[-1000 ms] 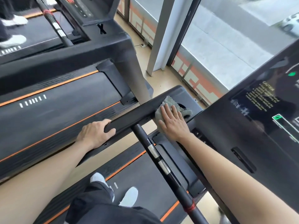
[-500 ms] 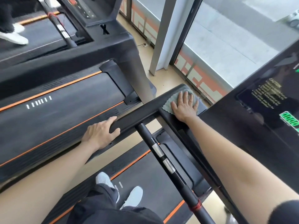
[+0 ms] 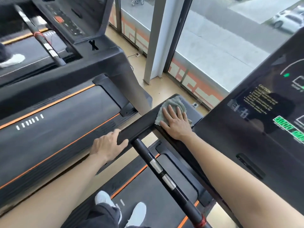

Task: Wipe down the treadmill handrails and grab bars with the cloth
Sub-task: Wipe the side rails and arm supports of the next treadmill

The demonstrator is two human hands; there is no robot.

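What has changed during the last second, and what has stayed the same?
The right hand, flat on the cloth, slid it out along the handrail toward the far end, then drew it back toward the round bar. The left hand stayed gripping the handrail's near end.

Two hands: left hand gripping one handrail, right hand flat on one cloth. Three treadmills present. Two grab bars, one just beside the left grip.
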